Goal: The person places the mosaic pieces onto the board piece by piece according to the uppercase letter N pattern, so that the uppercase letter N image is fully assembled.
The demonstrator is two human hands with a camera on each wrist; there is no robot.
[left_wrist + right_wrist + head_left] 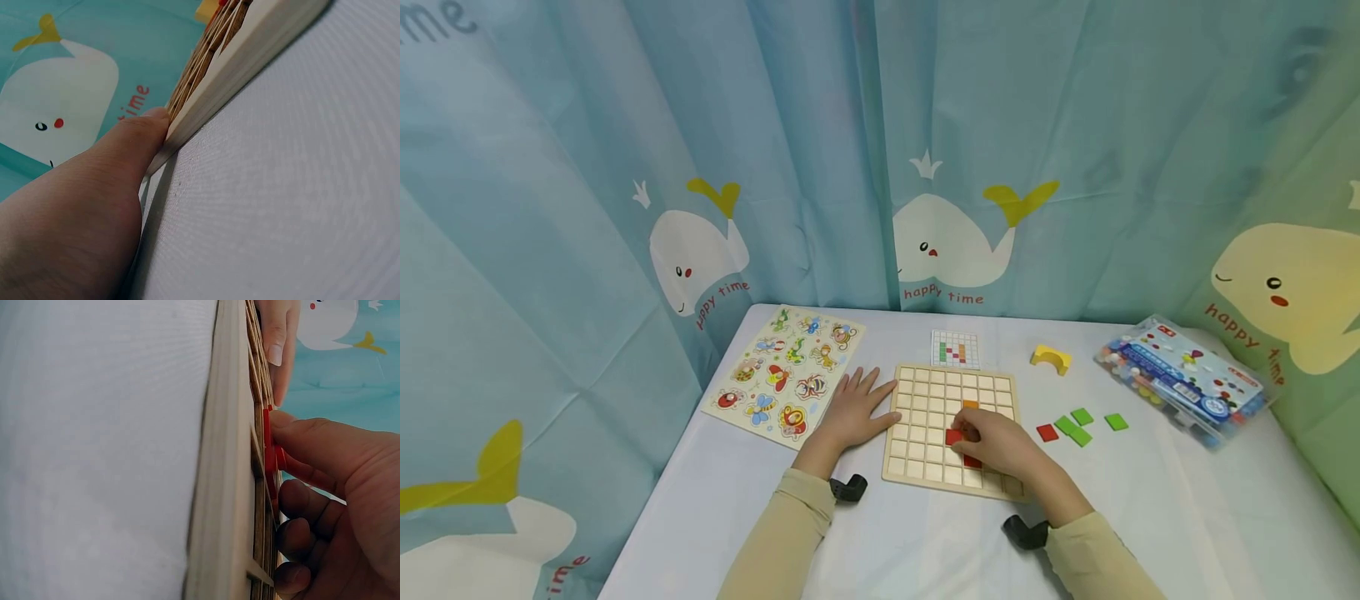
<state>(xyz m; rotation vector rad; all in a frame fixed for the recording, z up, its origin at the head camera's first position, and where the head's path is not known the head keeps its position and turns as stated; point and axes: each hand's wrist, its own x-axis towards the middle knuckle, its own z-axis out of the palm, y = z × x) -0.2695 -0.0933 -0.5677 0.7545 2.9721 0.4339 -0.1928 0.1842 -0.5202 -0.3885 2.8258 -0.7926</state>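
Observation:
A wooden grid board (pixel 917 433) lies on the table with red and orange square tiles in some of its cells. My left hand (pixel 852 412) is flat with fingers spread, its thumb and fingertips at the board's left edge; the left wrist view has the thumb (pixel 140 134) against the rim. Over the board's middle right, my right hand (pixel 1000 442) pinches a small red tile (pixel 280 457) between thumb and index finger, close on the grid. A red tile (pixel 953 437) shows at those fingertips and an orange tile (pixel 971 405) just beyond. The palm hides the board's lower right cells.
Right of the board lie a loose red tile (pixel 1047 433) and several green tiles (pixel 1082 416). Behind it are a pattern card (pixel 955 348) and a yellow arch block (pixel 1051 359). An insect puzzle board (pixel 790 367) sits left, a clear box of beads (pixel 1187 379) far right.

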